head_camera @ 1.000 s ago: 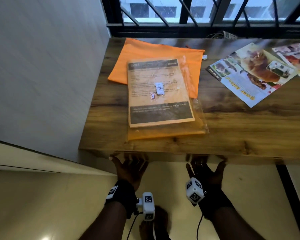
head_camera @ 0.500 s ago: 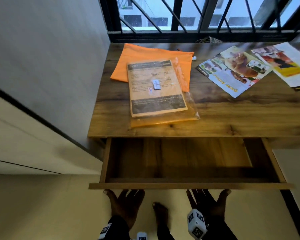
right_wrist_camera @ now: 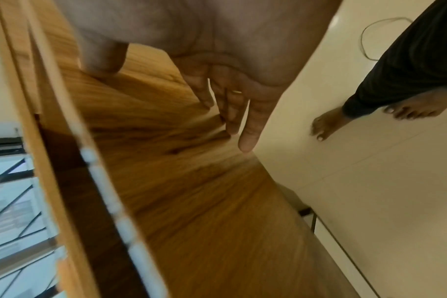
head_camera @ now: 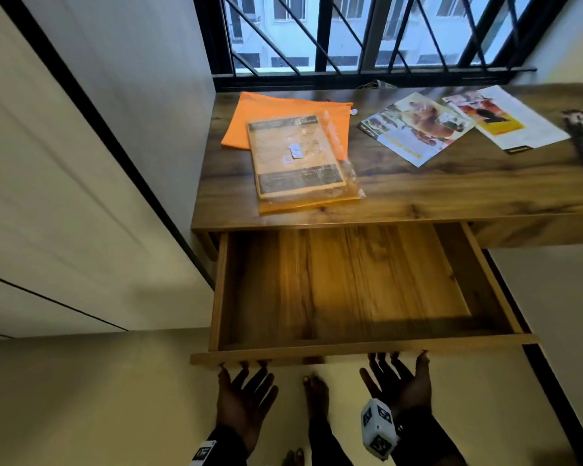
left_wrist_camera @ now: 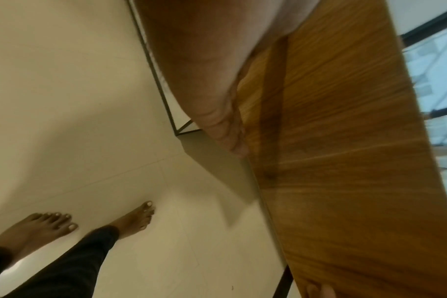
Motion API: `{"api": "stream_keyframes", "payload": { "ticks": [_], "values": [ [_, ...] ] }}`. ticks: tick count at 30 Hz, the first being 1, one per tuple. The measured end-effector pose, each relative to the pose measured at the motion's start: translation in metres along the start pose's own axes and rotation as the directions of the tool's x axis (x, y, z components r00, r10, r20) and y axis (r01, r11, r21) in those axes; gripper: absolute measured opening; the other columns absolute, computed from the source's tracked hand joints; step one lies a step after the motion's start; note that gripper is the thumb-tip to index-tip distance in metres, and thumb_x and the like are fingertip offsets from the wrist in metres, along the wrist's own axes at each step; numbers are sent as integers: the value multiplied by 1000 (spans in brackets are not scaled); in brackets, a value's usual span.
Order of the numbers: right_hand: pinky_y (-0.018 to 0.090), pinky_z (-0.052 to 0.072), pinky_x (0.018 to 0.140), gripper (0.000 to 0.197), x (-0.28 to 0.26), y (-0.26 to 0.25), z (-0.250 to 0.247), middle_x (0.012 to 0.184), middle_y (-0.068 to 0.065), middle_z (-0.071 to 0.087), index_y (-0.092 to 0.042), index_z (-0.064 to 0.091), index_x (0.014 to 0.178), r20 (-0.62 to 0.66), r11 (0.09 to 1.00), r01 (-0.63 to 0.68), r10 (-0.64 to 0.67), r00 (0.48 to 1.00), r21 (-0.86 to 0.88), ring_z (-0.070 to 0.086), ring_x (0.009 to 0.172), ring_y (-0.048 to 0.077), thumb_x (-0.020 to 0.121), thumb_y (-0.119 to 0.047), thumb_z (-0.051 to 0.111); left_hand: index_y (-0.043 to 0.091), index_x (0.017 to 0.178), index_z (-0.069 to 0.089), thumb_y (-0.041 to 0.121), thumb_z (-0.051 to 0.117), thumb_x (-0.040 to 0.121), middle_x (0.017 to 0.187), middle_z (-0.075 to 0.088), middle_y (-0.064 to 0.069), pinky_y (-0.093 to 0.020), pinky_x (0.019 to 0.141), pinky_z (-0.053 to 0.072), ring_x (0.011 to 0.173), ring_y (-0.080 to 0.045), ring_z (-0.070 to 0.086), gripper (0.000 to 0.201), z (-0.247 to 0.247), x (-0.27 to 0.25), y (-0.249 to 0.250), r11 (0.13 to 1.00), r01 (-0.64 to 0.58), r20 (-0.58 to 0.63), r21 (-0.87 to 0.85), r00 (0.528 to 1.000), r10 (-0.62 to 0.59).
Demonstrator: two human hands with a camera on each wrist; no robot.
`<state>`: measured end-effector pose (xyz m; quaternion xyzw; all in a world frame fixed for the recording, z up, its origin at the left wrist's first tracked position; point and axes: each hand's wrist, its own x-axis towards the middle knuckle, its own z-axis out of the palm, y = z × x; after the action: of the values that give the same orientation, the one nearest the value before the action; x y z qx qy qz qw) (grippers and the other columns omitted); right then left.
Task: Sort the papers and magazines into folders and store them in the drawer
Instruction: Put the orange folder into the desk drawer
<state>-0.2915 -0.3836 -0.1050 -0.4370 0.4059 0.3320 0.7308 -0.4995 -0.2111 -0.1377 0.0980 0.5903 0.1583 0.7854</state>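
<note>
Both hands, left hand (head_camera: 244,395) and right hand (head_camera: 401,386), lie palm-up with straight fingers under the drawer (head_camera: 350,350) front (holding nothing). Draw evenly, then stop; the clear orange folder (head_camera: 300,163) and magazines (head_camera: 414,127) wait on the counter (head_camera: 451,193).

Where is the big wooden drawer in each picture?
Head: the drawer is in the middle, under the desk edge.
Left wrist: its wooden underside fills the right side.
Right wrist: its underside runs down the middle.
Shared landmark: the barred window.
</note>
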Motion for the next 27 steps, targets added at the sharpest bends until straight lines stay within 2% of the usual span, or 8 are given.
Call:
{"api": "stream_keyframes", "payload": {
  "ticks": [3,6,9,15,19,22,24,27],
  "values": [
    [55,42,101,71,-23,1,0,127,9,63,-14,60,123,21,996,58,-57,998,-65,57,117,31,76,-67,60,4,127,59,38,50,98,125,67,-16,-52,107,42,117,-35,61,46,1,-22,-2,958,-55,197,283,980,-2],
    [50,48,89,47,-43,0,-3,125,11,64,-14,59,124,103,981,118,-103,989,-154,60,112,32,92,-47,55,0,121,61,29,57,95,120,70,-13,-45,96,48,112,-33,66,39,13,-52,0,857,-151,414,493,907,-79],
    [46,51,82,23,-63,-6,1,114,13,67,-17,63,106,141,938,205,-171,975,-279,64,105,34,96,-36,55,2,121,63,30,69,85,119,69,-19,-42,84,50,111,-39,65,46,33,-73,12,815,-256,522,520,850,-67],
    [44,53,77,32,-82,-31,49,103,15,70,-7,68,105,277,883,308,-216,936,-354,65,96,35,92,-34,58,9,118,67,22,60,93,115,71,-16,-45,90,53,108,-35,66,29,98,-84,51,712,-494,613,499,782,113],
    [48,52,86,22,-73,-59,121,101,16,71,0,65,107,424,843,420,-264,866,-335,66,95,32,94,-17,57,16,109,70,20,59,96,104,70,-13,-39,83,57,95,-26,68,17,149,-70,89,464,-729,693,503,661,287],
    [39,51,72,15,-45,-86,191,91,17,68,1,64,98,512,737,551,-324,796,-391,64,83,29,93,-11,57,23,105,69,26,61,96,102,69,3,-28,85,55,97,-12,66,12,192,-39,130,182,-789,666,587,599,444],
    [43,52,72,12,-15,-105,236,83,13,68,-5,68,87,548,602,657,-393,739,-453,64,80,33,89,-15,63,22,105,68,29,64,93,107,68,2,-29,88,51,102,-14,64,14,216,-18,157,28,-751,627,660,571,530],
    [43,50,78,10,38,-131,295,78,7,66,-15,65,75,621,285,771,-466,631,-569,64,85,33,81,-21,70,19,115,64,34,68,89,120,60,-7,-35,98,45,115,-21,56,30,246,12,188,-166,-612,564,774,546,619]
  ]
}}
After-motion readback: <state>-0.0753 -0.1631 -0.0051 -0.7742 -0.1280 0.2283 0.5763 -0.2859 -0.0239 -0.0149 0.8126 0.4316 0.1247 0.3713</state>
